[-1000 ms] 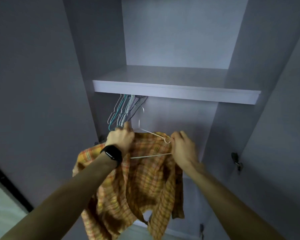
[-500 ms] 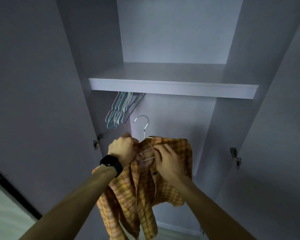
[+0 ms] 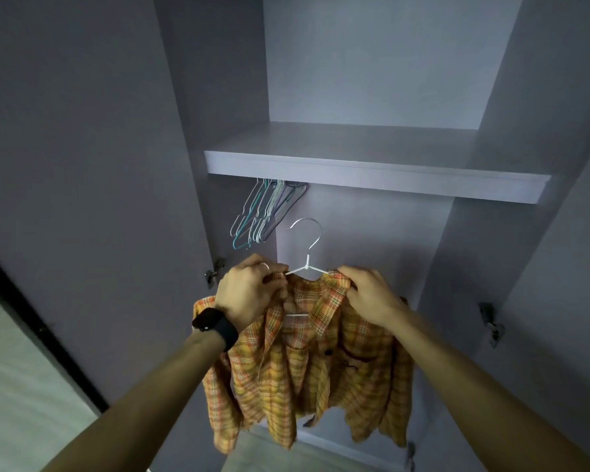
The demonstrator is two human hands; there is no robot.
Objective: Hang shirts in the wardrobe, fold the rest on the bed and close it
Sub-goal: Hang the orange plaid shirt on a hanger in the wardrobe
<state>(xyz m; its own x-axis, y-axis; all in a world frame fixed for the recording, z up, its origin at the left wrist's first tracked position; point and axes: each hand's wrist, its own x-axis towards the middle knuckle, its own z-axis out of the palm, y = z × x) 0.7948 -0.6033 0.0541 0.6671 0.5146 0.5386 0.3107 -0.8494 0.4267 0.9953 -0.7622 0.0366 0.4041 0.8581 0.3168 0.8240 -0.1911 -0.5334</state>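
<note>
Shirt, orange-yellow plaid cotton, sits draped on white wire hanger below grey wardrobe shelf, not yet hung. Left hand pinches one shoulder, right hand the other, fingers curled on cloth. Risks: shoulder slips off thin wire on lift; hook snags bunch of empty wire hangers under shelf.

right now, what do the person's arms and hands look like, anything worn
No sleeves in view: the left arm and right arm are bare. The left wrist carries a black watch with a dark rectangular face and band. The left hand has a thin pale ring; the right hand wears nothing.
</note>
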